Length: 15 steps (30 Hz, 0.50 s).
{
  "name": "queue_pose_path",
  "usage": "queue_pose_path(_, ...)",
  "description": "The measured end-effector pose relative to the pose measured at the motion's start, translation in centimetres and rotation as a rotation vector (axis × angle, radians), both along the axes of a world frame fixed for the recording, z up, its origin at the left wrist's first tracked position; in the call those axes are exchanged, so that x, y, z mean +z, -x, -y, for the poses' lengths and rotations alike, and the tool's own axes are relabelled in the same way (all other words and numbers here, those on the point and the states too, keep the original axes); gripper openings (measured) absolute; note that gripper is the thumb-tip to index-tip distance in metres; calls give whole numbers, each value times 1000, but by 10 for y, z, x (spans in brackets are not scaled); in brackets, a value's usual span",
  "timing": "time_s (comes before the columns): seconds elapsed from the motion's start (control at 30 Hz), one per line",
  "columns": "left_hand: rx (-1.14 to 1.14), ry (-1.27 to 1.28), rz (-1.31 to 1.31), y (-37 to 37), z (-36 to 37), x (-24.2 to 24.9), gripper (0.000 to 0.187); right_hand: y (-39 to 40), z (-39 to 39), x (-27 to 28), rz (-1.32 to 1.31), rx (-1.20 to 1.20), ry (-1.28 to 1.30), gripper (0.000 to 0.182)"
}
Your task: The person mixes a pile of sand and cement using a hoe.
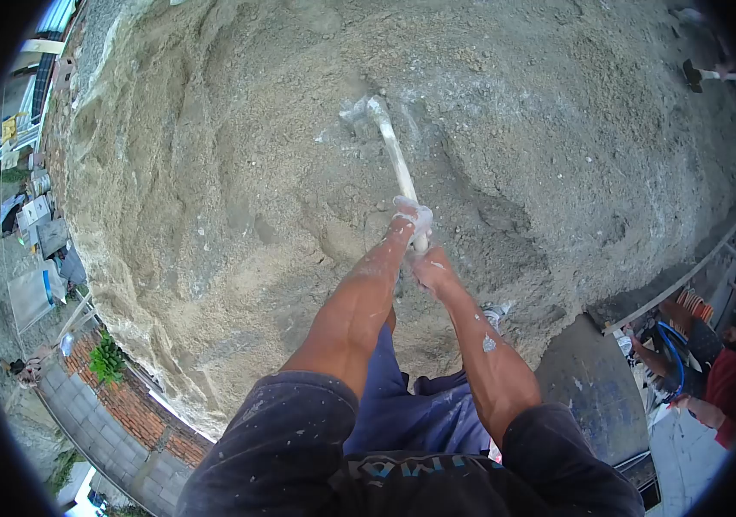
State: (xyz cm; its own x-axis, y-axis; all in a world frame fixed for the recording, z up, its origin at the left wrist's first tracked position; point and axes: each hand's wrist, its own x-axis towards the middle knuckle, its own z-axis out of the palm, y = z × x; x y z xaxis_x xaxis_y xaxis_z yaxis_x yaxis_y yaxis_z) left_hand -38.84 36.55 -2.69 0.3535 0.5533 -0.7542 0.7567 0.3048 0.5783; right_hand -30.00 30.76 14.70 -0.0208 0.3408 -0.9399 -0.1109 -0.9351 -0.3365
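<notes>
Both my hands grip the pale wooden handle of a hoe [398, 159]. My left hand [413, 217] is closed around the shaft, farther from my body and dusted with white powder. Closer to me, my right hand [433, 268] is wrapped round the handle near its butt end. The hoe's head, coated in whitish dust, rests in the heap of sandy material [256, 164]; its blade is partly hidden there. A grey hollow lies around and below the head.
A person in a red shirt [734, 388] is at the right, beside a blue hoop [671, 362]. Another tool with a dark head [693, 76] shows at upper right. A brick wall [122, 401] and a green plant [106, 358] border the heap at lower left.
</notes>
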Motion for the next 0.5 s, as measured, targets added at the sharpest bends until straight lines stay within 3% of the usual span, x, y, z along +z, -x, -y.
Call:
queue_pose_path(0.07, -515, -117, 8, -24, 27, 11, 21, -15, 32, 13, 35, 19, 107, 26)
queue_pose_path(0.13, -373, 34, -87, -47, 68, 35, 18, -30, 72, 19, 41, -11, 191, 26)
queue_pose_path(0.17, 130, 341, -151, -56, 88, 51, 18, -36, 87, 27, 41, 4, 208, 27)
queue_pose_path(0.27, 411, 687, -7, -59, 102, 100, 18, -51, 108, 45, 35, 54, 235, 29)
queue_pose_path(0.4, 795, 850, 152, -83, 90, 112, 15, -93, 84, 76, -41, 94, 138, 34)
queue_pose_path(0.5, 1301, 1015, 287, -131, 77, 135, 24, -177, 71, 135, -65, 231, 125, 34)
